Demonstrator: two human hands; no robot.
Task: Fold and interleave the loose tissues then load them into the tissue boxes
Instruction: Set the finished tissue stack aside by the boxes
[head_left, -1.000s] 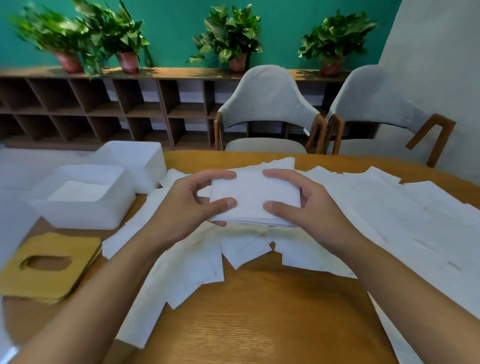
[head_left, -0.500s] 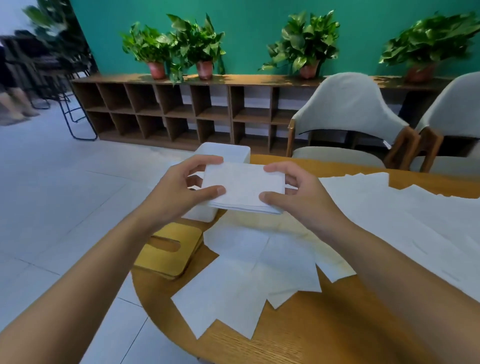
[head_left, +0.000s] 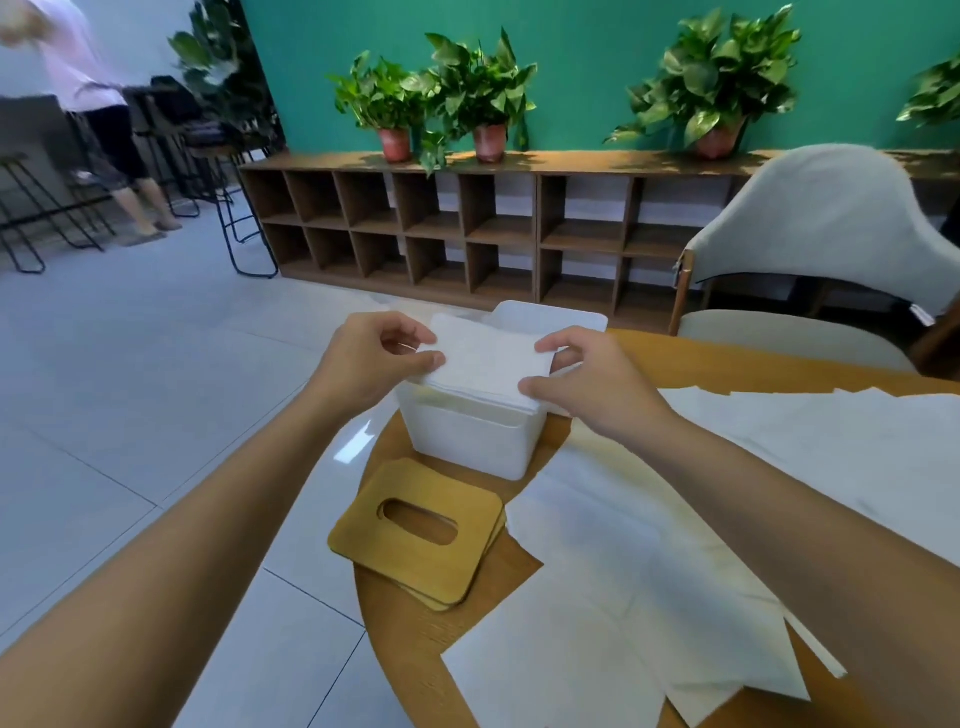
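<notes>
The left hand (head_left: 371, 358) and right hand (head_left: 597, 387) each pinch one end of the folded stack (head_left: 488, 364) between thumb and fingers, holding it right at the mouth of the near box (head_left: 467, 441). The stack looks light and soft, likely to sag or fan apart. A grip at both ends, squeezing the layers together, should keep it whole going in.
</notes>
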